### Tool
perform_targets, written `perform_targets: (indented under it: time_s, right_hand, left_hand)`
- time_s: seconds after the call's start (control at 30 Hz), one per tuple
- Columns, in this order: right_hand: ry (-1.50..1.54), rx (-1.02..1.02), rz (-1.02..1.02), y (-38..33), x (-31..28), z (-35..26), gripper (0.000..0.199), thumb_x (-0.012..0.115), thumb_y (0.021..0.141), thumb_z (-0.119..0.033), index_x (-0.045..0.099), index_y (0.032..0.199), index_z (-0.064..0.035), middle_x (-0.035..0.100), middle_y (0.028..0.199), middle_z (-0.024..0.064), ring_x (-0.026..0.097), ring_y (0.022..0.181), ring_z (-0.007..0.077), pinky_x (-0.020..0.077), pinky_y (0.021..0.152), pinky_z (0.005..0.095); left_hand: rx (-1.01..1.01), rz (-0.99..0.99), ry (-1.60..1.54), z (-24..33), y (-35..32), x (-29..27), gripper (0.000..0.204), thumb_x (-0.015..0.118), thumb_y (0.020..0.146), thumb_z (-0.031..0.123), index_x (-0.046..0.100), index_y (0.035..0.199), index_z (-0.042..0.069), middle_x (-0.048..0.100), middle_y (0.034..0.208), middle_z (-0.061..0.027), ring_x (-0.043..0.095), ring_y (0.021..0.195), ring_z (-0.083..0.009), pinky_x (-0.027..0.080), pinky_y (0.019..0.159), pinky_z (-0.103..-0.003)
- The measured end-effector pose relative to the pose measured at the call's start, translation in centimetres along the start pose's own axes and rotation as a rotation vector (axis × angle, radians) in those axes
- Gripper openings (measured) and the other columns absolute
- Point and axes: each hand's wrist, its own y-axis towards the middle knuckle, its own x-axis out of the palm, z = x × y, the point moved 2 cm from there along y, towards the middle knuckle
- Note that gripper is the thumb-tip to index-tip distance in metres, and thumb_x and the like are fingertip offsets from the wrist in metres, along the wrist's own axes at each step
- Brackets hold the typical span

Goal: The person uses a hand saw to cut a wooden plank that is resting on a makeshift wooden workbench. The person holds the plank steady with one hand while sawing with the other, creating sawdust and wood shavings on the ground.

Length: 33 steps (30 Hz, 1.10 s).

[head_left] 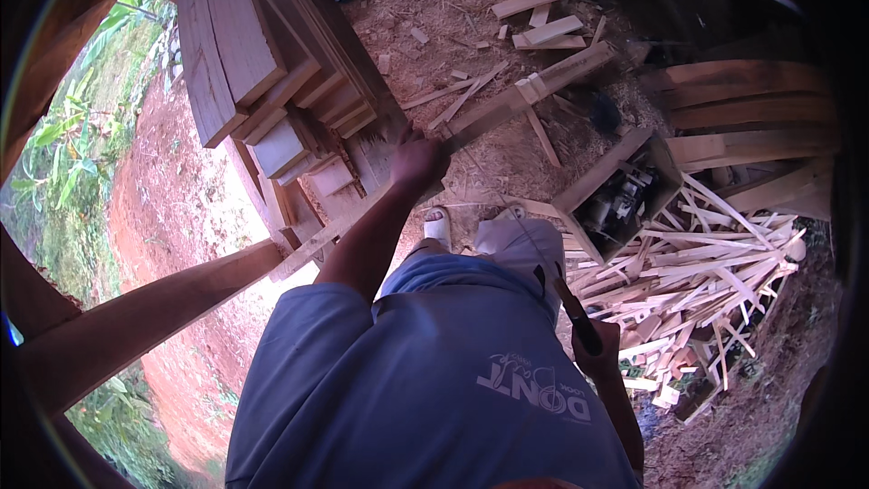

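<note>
A long, narrow wooden board (493,116) runs slantwise in front of me, from the lower left up to the far right. My left hand (420,161) is closed on it near its middle, beside a stack of planks (237,45). Low at my right side, my right hand (597,350) grips a tool with a dark handle (579,317). A thin line stretches from its front end toward my feet; the tool's kind I cannot make out. The right hand is well apart from the board.
An open wooden box (602,183) with metal parts inside stands right of my feet. Beyond it lies a heap of thin offcuts (688,281). Thick planks (751,118) are piled at the far right. Short wood pieces (543,29) and sawdust cover the ground ahead. A beam (154,317) crosses at left.
</note>
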Motion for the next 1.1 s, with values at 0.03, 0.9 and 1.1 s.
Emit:
perform_targets:
  time_s: [0.03, 0.9, 1.1]
  right_hand:
    - [-0.001, 0.018, 0.005, -0.8, -0.3, -0.6, 0.026, 0.072, 0.086, -0.008, 0.054, 0.067, -0.0029, 0.050, 0.055, 0.0086, 0.048, 0.046, 0.0193, 0.0373, 0.049, 0.0376]
    - [0.588, 0.232, 0.712, -0.3, 7.0, -1.0, 0.031, 0.073, 0.098, -0.014, 0.058, 0.072, -0.0074, 0.054, 0.058, -0.0024, 0.050, 0.050, 0.0050, 0.0340, 0.047, 0.0263]
    - [0.541, 0.090, 0.558, 0.7, 6.1, -0.4, 0.015, 0.075, 0.093, -0.012, 0.071, 0.085, -0.0001, 0.059, 0.061, 0.0004, 0.053, 0.057, 0.0045, 0.0405, 0.053, 0.0291]
  left_hand:
    - [0.013, 0.017, -0.004, -0.3, 0.1, 0.3, 0.021, 0.065, 0.088, 0.029, 0.077, 0.089, 0.011, 0.075, 0.088, -0.0117, 0.067, 0.110, -0.0270, 0.025, 0.129, -0.047]
    - [0.219, 0.161, -0.064, -3.2, 1.1, 1.0, 0.034, 0.078, 0.088, 0.026, 0.062, 0.106, 0.003, 0.067, 0.109, -0.0174, 0.061, 0.111, -0.0401, 0.049, 0.098, -0.051]
    - [0.229, 0.087, 0.052, -3.4, 2.0, 0.2, 0.023, 0.069, 0.094, 0.024, 0.064, 0.100, 0.003, 0.070, 0.095, -0.0198, 0.064, 0.103, -0.0418, 0.047, 0.101, -0.052]
